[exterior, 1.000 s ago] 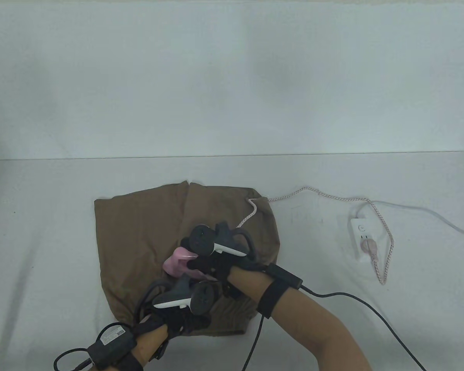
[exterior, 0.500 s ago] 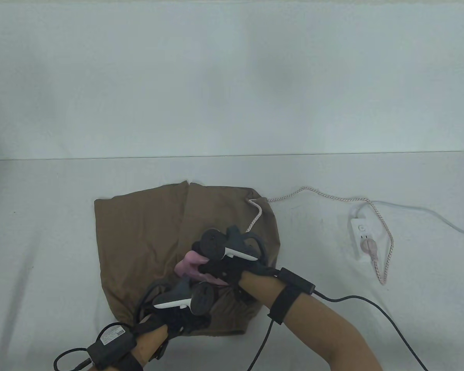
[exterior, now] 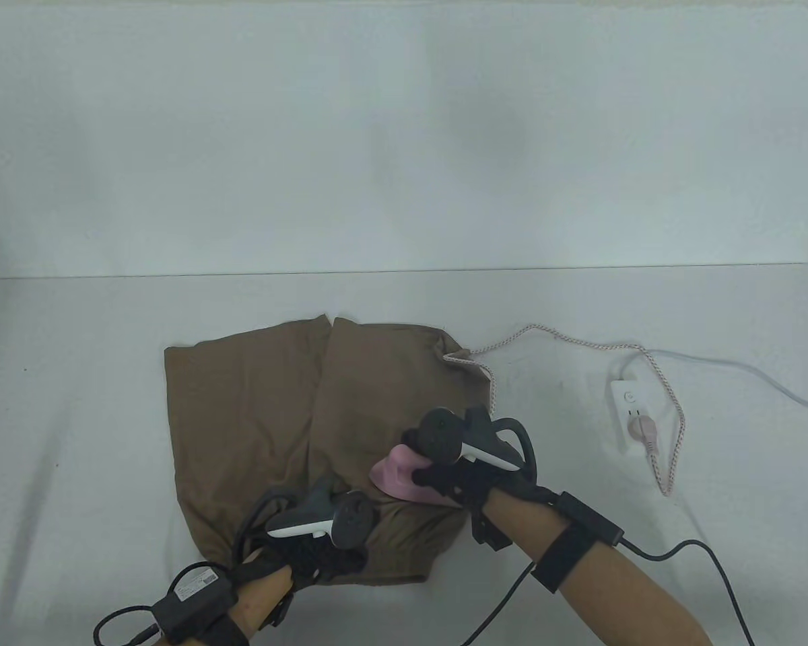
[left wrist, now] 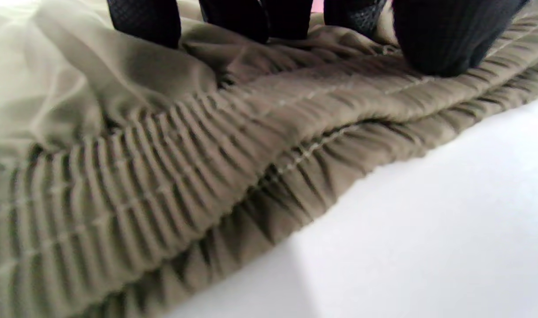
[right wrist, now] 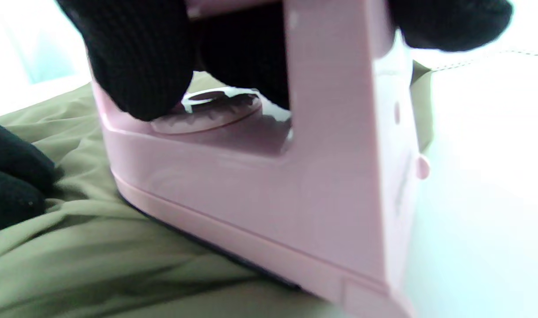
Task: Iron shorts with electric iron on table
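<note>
Brown shorts [exterior: 256, 410] lie flat on the white table [exterior: 74, 417], waistband toward the near edge. A pink electric iron [exterior: 396, 476] rests sole-down on their right side. My right hand [exterior: 444, 474] grips its handle, fingers [right wrist: 136, 66] curled round it above the pink body [right wrist: 269, 185]. My left hand [exterior: 323, 558] presses down on the elastic waistband [left wrist: 207, 176], with its fingertips [left wrist: 445, 39] on the cloth. The iron's braided cord [exterior: 545, 333] runs off the shorts' far right corner.
A white power strip [exterior: 629, 414] lies on the right of the table with the iron's pink plug [exterior: 643, 431] in it. Its white lead [exterior: 767, 383] goes off to the right. Black glove cables [exterior: 680, 558] trail near the front edge.
My right hand has slid the iron to the right across the shorts, toward their right edge. The cord has swung off the cloth. The left hand has stayed on the waistband.
</note>
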Demonstrator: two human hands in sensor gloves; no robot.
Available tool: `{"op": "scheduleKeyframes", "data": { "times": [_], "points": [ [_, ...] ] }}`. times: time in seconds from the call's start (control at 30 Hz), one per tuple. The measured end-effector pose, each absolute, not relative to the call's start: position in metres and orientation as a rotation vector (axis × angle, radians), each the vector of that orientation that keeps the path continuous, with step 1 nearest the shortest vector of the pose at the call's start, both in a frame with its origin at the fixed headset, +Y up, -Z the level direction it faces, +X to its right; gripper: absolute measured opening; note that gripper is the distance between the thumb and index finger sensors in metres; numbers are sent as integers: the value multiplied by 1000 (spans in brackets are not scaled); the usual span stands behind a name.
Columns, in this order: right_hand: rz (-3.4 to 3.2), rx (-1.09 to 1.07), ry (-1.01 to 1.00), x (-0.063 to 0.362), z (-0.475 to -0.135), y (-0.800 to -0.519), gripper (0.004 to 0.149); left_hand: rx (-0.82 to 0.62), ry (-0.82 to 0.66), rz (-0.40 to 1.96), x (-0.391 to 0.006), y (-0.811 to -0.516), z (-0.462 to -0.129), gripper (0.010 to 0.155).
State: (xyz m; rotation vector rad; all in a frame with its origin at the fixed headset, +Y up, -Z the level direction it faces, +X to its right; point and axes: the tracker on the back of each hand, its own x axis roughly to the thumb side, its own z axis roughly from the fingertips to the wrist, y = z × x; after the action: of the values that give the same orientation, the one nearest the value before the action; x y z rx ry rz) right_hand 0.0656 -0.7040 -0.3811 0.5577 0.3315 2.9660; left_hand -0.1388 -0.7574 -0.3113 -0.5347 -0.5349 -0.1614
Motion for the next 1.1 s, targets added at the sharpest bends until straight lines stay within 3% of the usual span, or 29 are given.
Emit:
{"op": "scheduleKeyframes", "data": {
  "times": [0.27, 0.43, 0.57, 0.67, 0.77, 0.93, 1.1],
  "points": [
    [2947, 506, 385, 91, -379, -703, 62, -535, -535, -151, -140, -758, -311, 75],
    [2954, 490, 309, 97, -385, -691, 58, -523, -544, -140, -140, -757, -310, 74],
    [2887, 467, 203, 98, -402, -664, 58, -499, -570, -172, -138, -743, -316, 71],
    [2826, 489, 90, 93, -420, -636, 58, -310, -537, -74, -136, -722, -332, 63],
    [2824, 522, -25, 83, -437, -611, 59, -240, -487, 22, -132, -715, -357, 60],
    [2876, 509, -133, 72, -458, -587, 59, -392, -404, 162, -111, -735, -404, 90],
    [2883, 450, -207, 79, -472, -575, 59, -526, -401, 236, -75, -758, -432, 94]
  ]
}}
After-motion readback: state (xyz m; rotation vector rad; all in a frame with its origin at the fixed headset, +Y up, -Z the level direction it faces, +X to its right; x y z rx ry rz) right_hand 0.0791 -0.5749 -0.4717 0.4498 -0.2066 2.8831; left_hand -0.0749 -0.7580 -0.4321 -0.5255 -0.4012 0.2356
